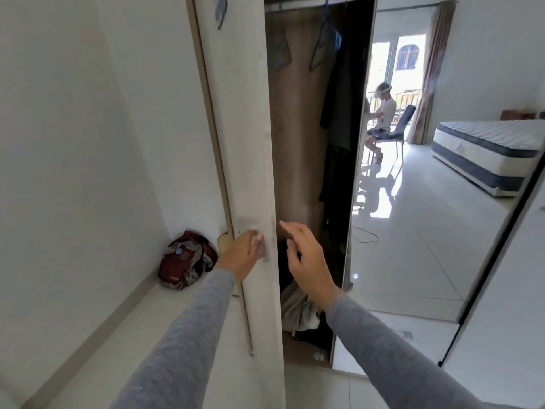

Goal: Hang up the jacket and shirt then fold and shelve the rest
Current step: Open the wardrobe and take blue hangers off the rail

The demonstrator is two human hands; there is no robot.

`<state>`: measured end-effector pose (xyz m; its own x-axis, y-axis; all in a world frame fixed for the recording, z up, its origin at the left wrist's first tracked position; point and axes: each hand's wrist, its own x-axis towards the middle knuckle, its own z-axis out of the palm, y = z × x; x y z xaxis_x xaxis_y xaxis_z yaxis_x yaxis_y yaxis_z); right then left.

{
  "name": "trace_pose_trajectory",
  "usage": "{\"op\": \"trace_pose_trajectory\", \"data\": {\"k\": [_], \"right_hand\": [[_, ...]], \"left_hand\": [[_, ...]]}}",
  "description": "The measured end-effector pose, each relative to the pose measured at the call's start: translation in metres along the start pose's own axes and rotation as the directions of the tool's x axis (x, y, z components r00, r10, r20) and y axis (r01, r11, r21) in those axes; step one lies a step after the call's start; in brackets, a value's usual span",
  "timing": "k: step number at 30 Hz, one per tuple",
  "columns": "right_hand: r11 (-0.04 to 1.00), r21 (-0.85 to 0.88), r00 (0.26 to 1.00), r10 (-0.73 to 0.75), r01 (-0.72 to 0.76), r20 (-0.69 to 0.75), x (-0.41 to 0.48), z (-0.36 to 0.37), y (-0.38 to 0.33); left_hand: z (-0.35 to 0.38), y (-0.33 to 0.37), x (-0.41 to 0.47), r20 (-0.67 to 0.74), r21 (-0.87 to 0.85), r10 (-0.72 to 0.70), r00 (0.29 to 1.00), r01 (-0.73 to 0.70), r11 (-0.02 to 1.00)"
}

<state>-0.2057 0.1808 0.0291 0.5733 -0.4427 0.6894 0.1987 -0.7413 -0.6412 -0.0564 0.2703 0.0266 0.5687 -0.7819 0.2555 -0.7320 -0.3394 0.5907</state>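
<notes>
White walls and pale floor tiles frame a tall wardrobe, whose light wood door stands partly open in the middle of the view. The left hand rests against that door near its edge with bent fingers. Blur hides whether they actually grip it, so I cannot tell. The right hand hovers in front of the opening, fingers straight and slightly apart, holding nothing.

Inside, a dark garment hangs from the rail. It is probably the jacket, though the gloom keeps me from being sure. Beside it two hangers look bare, so the shirt seems not yet hung, unless it is lost in the dark cloth. On the wardrobe floor lies a crumpled pile of clothes, pale and dark pieces mixed, plainly unfolded. No shelf shows from here.

By that reading the task is in its early part: one hanging done at most, with the shirt, all the folding and all the shelving left.

A red bag sits on the floor against the wall to the left. To the right, a bed and a seated person show in the bright room.
</notes>
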Motion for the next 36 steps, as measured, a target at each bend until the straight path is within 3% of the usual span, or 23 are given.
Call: {"op": "trace_pose_trajectory", "data": {"k": [3, 5, 8, 12, 19, 24, 27, 31, 36], "right_hand": [[0.997, 0.08, 0.995, -0.018, 0.01, 0.098, 0.027, 0.019, -0.036], [0.994, 0.104, 0.989, -0.055, 0.041, 0.137, 0.047, 0.037, -0.06], [0.98, 0.19, 0.987, -0.085, 0.057, 0.14, 0.078, 0.067, -0.093], [0.958, 0.268, 0.98, -0.146, 0.106, 0.135, 0.117, 0.098, -0.122], [0.929, 0.29, 0.953, -0.276, 0.23, 0.128, 0.189, 0.152, -0.152], [0.916, 0.243, 0.929, -0.353, 0.319, 0.112, 0.239, 0.181, -0.162], [0.893, 0.197, 0.901, -0.426, 0.404, 0.086, 0.265, 0.196, -0.163], [0.822, 0.128, 0.814, -0.568, 0.555, 0.118, 0.292, 0.216, -0.151], [0.731, 0.014, 0.723, -0.676, 0.682, 0.142, 0.31, 0.246, -0.123]], "left_hand": [[-0.044, 0.023, -0.013, -0.165, -0.292, 0.025, 0.986, -0.073, 0.954], [-0.078, 0.036, -0.018, -0.294, -0.374, 0.047, 0.955, -0.16, 0.913], [-0.131, 0.052, -0.025, -0.475, -0.333, 0.054, 0.878, -0.236, 0.913], [-0.188, 0.063, -0.027, -0.594, -0.198, 0.099, 0.798, -0.264, 0.944], [-0.251, 0.053, -0.007, -0.755, 0.233, 0.253, 0.605, -0.113, 0.966], [-0.285, 0.018, 0.019, -0.696, 0.598, 0.46, 0.551, 0.09, 0.797], [-0.301, -0.001, 0.031, -0.724, 0.625, 0.432, 0.537, 0.248, 0.74], [-0.31, -0.031, 0.042, -0.72, 0.684, 0.44, 0.536, 0.443, 0.58], [-0.32, -0.056, 0.051, -0.713, 0.7, 0.47, 0.52, 0.556, 0.448]]}}
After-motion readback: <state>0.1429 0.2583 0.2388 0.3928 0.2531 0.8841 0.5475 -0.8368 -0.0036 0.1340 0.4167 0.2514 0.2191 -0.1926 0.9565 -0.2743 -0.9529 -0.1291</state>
